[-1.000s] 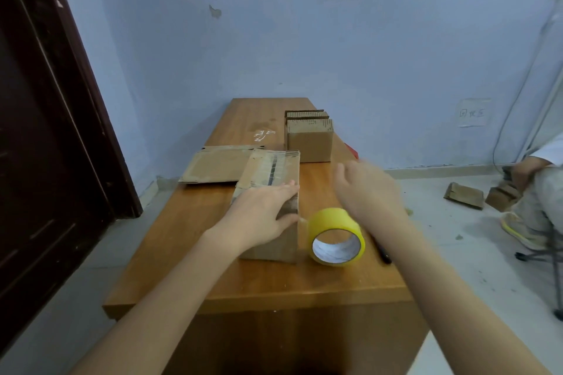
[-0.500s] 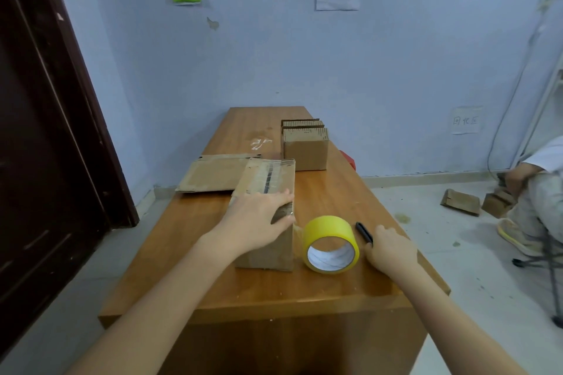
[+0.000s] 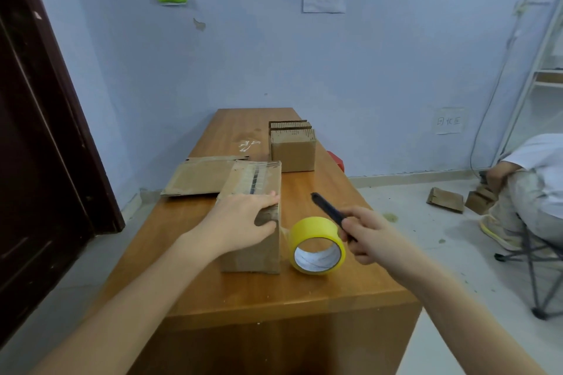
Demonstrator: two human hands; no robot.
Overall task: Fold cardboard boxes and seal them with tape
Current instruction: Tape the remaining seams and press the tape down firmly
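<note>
Left hand [image 3: 243, 222] flat on taped box [image 3: 253, 207], right hand [image 3: 367, 234] gripping black cutter [image 3: 329, 208], yellow tape roll [image 3: 316, 245] between them

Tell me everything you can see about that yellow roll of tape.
The yellow tape roll stands on its edge on the wooden table, its open core facing the camera, white inside. A strip of clear tape runs from it to the near corner of the cardboard box beside it. The right hand, gripping a black cutter, is just behind it; whether they touch is unclear.
</note>
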